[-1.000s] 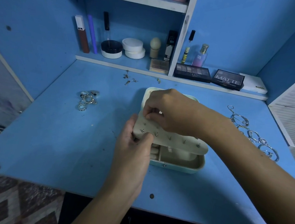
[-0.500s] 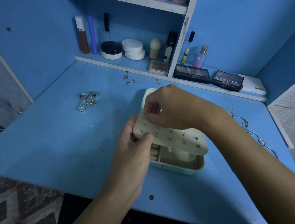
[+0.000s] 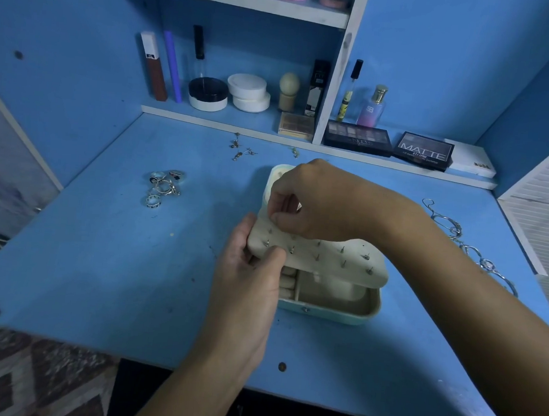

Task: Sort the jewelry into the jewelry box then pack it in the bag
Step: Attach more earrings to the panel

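Jewelry box [image 3: 331, 302], frame centre: earring panel [image 3: 322, 254] gripped by left hand [image 3: 248, 271]; stud pinched by right hand [image 3: 313, 204]. Risk judged: stud dropped if the panel tilts.

The table [image 3: 80, 274] lies bare along its near edge and near-left corner. Rings [image 3: 163, 187] sit toward the left edge, earring studs [image 3: 241, 149] by the far edge, chains [image 3: 470, 252] along the right edge; the jewelry box [image 3: 334, 311] stands mid-table.
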The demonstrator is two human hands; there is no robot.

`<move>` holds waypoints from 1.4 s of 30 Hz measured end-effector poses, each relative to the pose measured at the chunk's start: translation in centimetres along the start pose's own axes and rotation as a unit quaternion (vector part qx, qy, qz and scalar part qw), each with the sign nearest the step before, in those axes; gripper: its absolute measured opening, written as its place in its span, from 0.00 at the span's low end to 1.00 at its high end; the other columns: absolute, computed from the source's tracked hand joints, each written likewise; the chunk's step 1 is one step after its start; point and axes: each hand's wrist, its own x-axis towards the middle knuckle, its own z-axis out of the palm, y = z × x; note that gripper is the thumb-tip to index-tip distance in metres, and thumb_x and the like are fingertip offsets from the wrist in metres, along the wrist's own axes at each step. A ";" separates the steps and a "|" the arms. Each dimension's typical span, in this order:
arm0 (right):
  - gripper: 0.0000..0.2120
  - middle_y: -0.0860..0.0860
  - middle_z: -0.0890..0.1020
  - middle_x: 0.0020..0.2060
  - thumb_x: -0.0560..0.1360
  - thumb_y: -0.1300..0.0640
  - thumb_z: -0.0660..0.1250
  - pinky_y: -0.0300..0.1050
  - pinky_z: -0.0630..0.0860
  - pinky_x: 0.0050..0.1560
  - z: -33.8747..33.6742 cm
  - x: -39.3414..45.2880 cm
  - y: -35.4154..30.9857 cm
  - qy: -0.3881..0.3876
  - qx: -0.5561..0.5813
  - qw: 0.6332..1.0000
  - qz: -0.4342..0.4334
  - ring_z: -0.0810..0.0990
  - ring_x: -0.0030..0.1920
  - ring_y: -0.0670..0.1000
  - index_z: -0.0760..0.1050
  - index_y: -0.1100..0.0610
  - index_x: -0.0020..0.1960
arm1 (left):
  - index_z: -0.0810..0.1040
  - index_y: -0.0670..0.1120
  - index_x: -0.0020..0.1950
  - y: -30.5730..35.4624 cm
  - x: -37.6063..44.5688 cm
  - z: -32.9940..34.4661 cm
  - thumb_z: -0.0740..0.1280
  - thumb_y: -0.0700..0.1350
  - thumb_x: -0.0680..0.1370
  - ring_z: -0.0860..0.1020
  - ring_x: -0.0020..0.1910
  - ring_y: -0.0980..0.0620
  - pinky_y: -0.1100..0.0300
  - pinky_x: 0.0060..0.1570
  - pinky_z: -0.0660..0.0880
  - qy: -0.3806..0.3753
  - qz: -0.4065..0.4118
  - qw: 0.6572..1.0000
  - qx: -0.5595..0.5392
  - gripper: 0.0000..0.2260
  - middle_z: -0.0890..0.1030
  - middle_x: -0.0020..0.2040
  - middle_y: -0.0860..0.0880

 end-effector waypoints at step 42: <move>0.08 0.47 0.86 0.46 0.79 0.51 0.67 0.47 0.79 0.55 -2.1 -7.4 4.9 0.183 0.272 0.944 0.046 0.83 0.50 0.45 0.82 0.54 0.47 | 0.75 0.54 0.61 2.0 1.5 0.9 0.59 0.44 0.82 0.80 0.60 0.57 0.52 0.61 0.74 0.022 -0.045 0.998 -0.025 0.10 0.83 0.60 0.51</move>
